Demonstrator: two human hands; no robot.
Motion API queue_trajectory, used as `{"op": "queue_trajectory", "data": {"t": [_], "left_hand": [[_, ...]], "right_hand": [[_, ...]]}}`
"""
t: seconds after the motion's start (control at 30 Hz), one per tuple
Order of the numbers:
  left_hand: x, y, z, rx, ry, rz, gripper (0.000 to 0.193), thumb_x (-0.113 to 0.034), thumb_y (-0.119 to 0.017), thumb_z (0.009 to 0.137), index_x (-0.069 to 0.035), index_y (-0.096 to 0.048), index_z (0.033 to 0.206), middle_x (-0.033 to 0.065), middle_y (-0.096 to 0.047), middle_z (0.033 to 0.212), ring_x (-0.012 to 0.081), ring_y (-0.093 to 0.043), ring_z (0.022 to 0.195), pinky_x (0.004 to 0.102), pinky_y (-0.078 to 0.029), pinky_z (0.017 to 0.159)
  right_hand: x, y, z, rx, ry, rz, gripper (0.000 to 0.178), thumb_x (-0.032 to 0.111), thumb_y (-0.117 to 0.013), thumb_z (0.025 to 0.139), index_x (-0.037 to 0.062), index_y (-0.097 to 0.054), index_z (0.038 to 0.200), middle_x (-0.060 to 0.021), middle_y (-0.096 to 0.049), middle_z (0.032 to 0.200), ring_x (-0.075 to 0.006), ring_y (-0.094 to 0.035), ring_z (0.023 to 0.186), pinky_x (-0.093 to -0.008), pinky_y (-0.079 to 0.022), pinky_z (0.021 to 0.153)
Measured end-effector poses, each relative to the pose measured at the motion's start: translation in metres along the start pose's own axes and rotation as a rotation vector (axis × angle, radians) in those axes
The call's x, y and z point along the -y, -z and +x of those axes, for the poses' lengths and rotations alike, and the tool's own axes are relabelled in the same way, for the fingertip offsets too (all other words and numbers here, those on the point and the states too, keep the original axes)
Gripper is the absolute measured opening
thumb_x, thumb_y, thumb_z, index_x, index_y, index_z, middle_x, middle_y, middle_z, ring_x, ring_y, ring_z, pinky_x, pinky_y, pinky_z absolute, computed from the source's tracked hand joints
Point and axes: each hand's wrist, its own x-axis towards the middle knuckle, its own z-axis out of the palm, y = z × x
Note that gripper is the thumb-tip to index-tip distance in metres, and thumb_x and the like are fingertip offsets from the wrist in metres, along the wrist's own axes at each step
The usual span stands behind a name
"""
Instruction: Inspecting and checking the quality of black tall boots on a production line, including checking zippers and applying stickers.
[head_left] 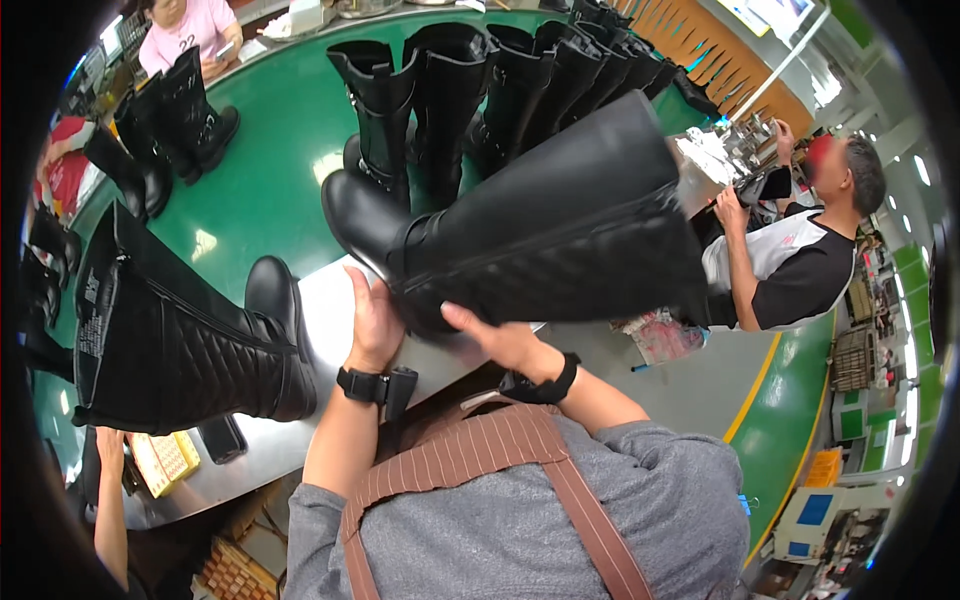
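Observation:
A tall black boot (540,220) hangs tilted in front of me, its toe to the left and its shaft rising to the right. A long zip and a quilted panel run along its side, with a strap at the ankle. My left hand (375,325) grips it from below near the sole, the thumb up and the other fingers partly hidden. At the heel, my right hand (505,342) holds the same boot with its thumb against it, slightly blurred. Another black quilted boot (190,320) stands on the metal table (335,300) to my left.
Several black boots (450,90) line the green surface (280,130) ahead; more boots (180,110) stand far left. A yellow box (165,462) and a dark phone-like object (221,438) lie near left. One person (790,250) works at right, another (185,35) sits far left.

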Motion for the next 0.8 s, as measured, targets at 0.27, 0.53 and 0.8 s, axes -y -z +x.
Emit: {"op": "queue_trajectory", "data": {"t": [0.27,0.53,0.8], "left_hand": [[0.001,0.002,-0.002,-0.285,-0.096,0.058,0.082,-0.070,-0.028,0.090,-0.005,-0.038,0.139,0.0104,-0.048,0.137,0.0252,-0.049,0.122,0.0382,-0.038,0.105],[0.002,0.003,0.003,-0.166,-0.087,-0.016,0.073,-0.062,-0.022,0.096,-0.006,-0.037,0.140,0.0123,-0.047,0.137,0.0260,-0.048,0.123,0.0390,-0.036,0.108],[-0.022,-0.027,-0.067,-0.648,-0.627,1.344,0.047,-0.023,-0.073,0.080,0.001,-0.054,0.116,0.0096,-0.056,0.072,0.0179,-0.052,0.059,0.0333,-0.045,0.059]], "right_hand": [[-0.001,-0.020,-0.012,0.003,0.629,-0.778,0.038,0.023,-0.064,0.090,0.0012,-0.059,0.120,-0.0116,-0.060,0.121,-0.0207,-0.056,0.110,-0.0323,-0.043,0.095],[-0.002,-0.020,-0.007,0.176,0.169,-0.137,0.042,0.022,-0.060,0.092,-0.0009,-0.052,0.126,-0.0175,-0.050,0.130,-0.0272,-0.045,0.123,-0.0371,-0.033,0.105],[0.020,-0.002,-0.001,-0.123,-0.024,-0.182,0.027,0.016,-0.068,0.087,-0.0033,-0.063,0.106,-0.0064,-0.065,0.102,-0.0156,-0.059,0.091,-0.0294,-0.045,0.085]]}}
